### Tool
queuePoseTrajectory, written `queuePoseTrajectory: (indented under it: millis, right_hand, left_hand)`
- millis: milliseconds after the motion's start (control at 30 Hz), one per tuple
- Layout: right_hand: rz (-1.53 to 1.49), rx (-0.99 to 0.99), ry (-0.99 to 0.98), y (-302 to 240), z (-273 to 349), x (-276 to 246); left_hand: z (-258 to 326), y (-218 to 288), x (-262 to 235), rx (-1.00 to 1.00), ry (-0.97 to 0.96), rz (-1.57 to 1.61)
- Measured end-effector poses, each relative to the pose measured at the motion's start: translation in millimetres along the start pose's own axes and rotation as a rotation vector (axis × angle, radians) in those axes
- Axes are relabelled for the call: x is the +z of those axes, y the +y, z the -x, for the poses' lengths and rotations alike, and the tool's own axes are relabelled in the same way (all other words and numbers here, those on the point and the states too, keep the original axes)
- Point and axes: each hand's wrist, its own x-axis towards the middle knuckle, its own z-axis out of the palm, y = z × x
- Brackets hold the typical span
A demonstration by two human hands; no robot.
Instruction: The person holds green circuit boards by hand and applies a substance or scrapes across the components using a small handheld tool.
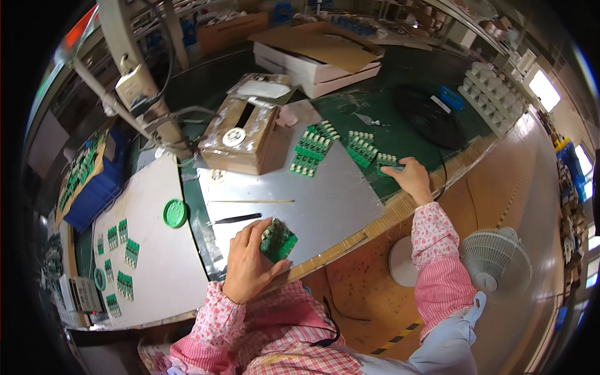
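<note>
My left hand (245,259) is closed round the edge of a green circuit board (279,240) with parts on it, held low over the metal sheet near the table's front edge. Out to the right, my right hand (412,179) has thumb and fingers on a small green circuit board (389,167) at the end of a group. Beside it lies another cluster of green boards (361,149) with pale connectors, and a longer stack of boards (310,150) lies further left. Black tweezers (236,219) and a thin stick (252,201) rest on the sheet, left of the held board.
A taped cardboard box (240,134) stands behind the sheet. To the left are a green round lid (175,213), small boards on a white panel (156,262) and a blue bin (97,197) of boards. White boxes (312,69) sit far back; a fan (494,262) stands at right.
</note>
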Motion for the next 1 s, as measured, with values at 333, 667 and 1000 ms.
queuePoseTrajectory:
  millis: [333, 667, 1000]
  right_hand:
    - [-0.414, 0.199, -0.193, 12.6, -18.6, -14.8]
    - [-0.801, 0.206, -0.194, 9.7, 30.6, -45.0]
    - [-0.793, -0.461, -0.716, -134.4, 134.4, 12.2]
  left_hand:
    - [4.7, -10.4, -2.1, -0.100, 0.044, 0.284]
    - [2.1, -10.7, -16.8, -0.240, -0.042, 0.445]
    - [28.6, -42.1, -49.2, -0.420, -0.040, 0.630]
